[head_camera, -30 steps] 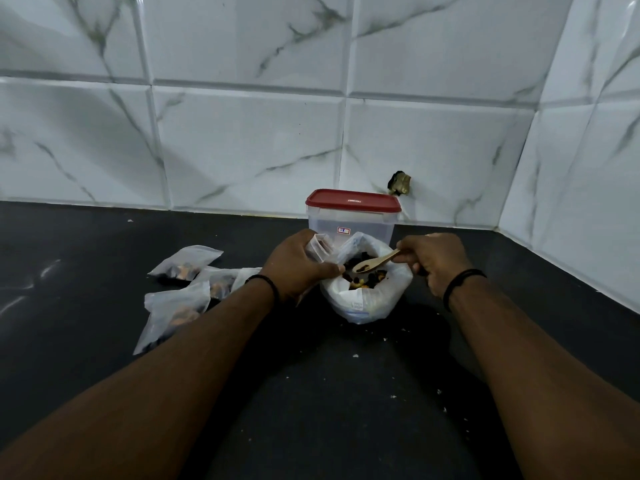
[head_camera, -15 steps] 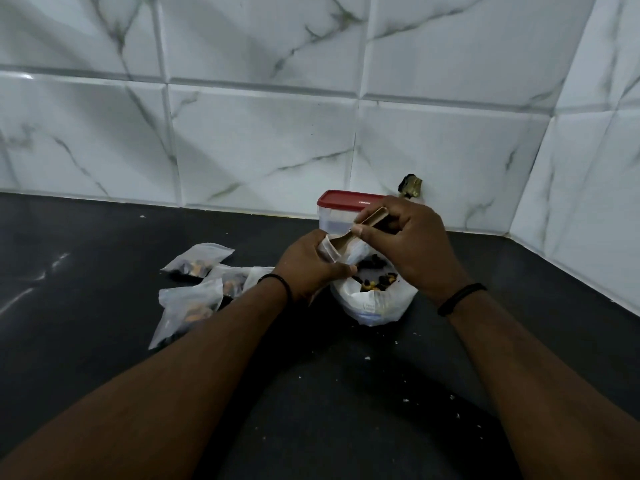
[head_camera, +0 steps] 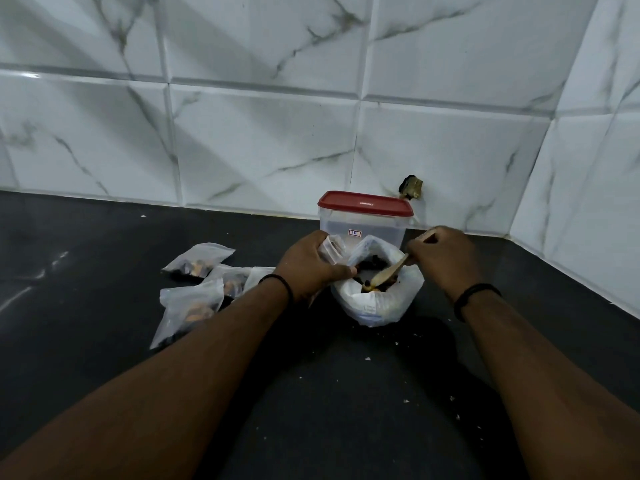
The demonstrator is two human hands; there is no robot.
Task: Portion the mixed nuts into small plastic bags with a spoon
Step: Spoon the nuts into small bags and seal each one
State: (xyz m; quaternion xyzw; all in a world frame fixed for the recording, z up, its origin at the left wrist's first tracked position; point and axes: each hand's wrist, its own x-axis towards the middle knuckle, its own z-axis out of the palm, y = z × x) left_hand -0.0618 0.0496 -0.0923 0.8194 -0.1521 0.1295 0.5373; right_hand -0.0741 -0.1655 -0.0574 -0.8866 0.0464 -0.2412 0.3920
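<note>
A white plastic bag (head_camera: 377, 303) with its top rolled down stands on the black counter, holding dark and orange mixed nuts (head_camera: 375, 268). My right hand (head_camera: 443, 258) grips a wooden spoon (head_camera: 389, 273) whose bowl is down in the nuts. Just left of the big bag, my left hand (head_camera: 308, 265) holds a small clear bag (head_camera: 332, 249) upright with its mouth open. Three filled small bags (head_camera: 199, 259), (head_camera: 232, 280), (head_camera: 190, 306) lie in a cluster further left.
A clear tub with a red lid (head_camera: 365, 213) stands right behind the big bag against the tiled wall. A brass fitting (head_camera: 411, 187) sticks out of the wall above it. The side wall closes off the right. Crumbs dot the black counter (head_camera: 329, 393).
Half a second ago my right hand held the spoon tipped over the small bag. It has since swung back right and lowered the spoon into the nuts. My left hand stayed put.
</note>
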